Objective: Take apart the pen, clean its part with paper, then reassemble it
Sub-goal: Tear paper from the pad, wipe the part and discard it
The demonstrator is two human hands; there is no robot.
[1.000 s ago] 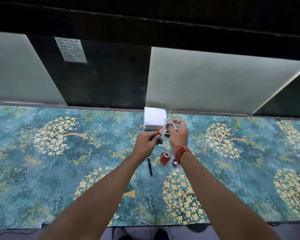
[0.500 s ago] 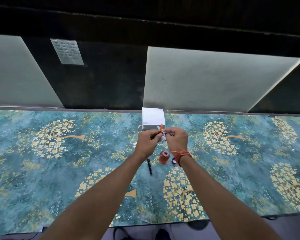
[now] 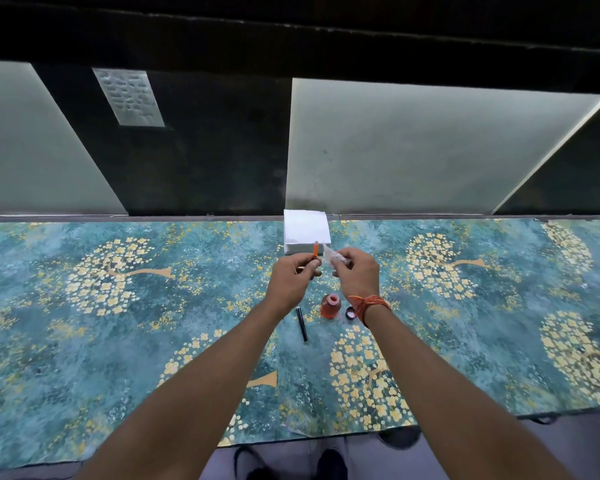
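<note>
The orange pen part [image 3: 315, 250] stands nearly upright out of the left hand [image 3: 293, 275], pinched at its lower end, its tip pointing away from the person. Just to its right, a small gap apart, the right hand [image 3: 355, 271] pinches a crumpled wad of paper [image 3: 332, 256] — so the wipe turns on bringing the paper leftward onto that upright axis. Both hands are held raised above the bench [image 3: 118, 341], wrists level, forearms reaching forward. Below and nearer the person lie the black pen barrel [image 3: 301, 323], an open ink bottle [image 3: 330, 306] and its cap [image 3: 350, 312] — the barrel nearer the left hand. The paper stack [image 3: 305, 230] sits just beyond the hands.
</note>
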